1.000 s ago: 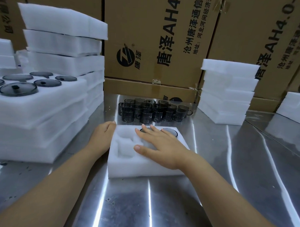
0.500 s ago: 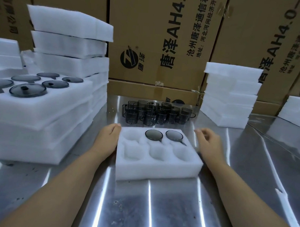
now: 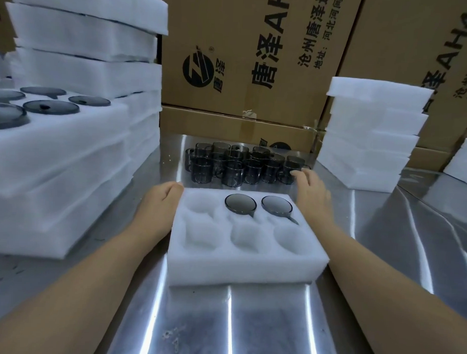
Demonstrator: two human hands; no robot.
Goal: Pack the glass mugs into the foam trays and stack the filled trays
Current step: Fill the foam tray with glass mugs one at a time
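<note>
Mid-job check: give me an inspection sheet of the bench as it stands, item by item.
surface: steel table, glare streaks.
job's things: foam tray with six pockets; packed mugs in the back middle and back right pockets, four pockets empty; loose mugs behind it; filled trays stacked at left; empty foam stack at right.
clutter: dark specks by the left stack.
grippers: left hand curled against the tray's back left corner, grip unclear; right hand fingers straight, at the rightmost loose mugs.
cables: nothing seen.
surroundings: printed cartons behind.
</note>
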